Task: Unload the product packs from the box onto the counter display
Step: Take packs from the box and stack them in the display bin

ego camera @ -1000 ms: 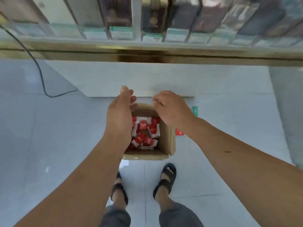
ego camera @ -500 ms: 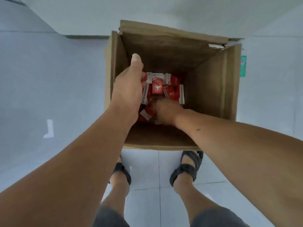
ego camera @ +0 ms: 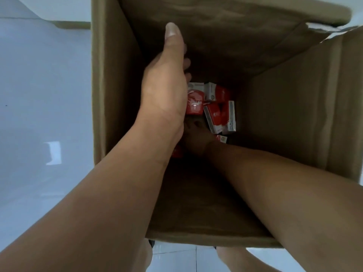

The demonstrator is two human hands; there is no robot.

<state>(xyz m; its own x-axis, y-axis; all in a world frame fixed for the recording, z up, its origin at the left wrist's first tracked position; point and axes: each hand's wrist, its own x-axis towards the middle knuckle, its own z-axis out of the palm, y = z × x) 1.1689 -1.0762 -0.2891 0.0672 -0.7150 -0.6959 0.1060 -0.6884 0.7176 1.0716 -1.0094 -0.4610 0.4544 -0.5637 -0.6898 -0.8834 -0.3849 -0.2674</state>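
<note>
A deep brown cardboard box point(ego camera: 294, 114) fills the view, open at the top. Several red-and-white product packs point(ego camera: 218, 112) lie jumbled on its bottom. My left hand point(ego camera: 165, 85) is inside the box by the left wall, thumb stretched upward, fingers loosely curled just above the packs, with nothing visibly in its grasp. My right hand point(ego camera: 196, 136) reaches deeper, down among the packs in shadow. Its fingers are hidden under my left wrist, so whether it grips a pack is unclear. The counter display is out of view.
The box stands on a pale tiled floor point(ego camera: 43, 114). A white base panel point(ego camera: 49, 8) runs behind the box at the top left. My feet point(ego camera: 227, 258) show just below the box's near wall.
The view has dropped from the counter down into the box. Both hands went from the box's rim to its inside, the right one down to the packs.
</note>
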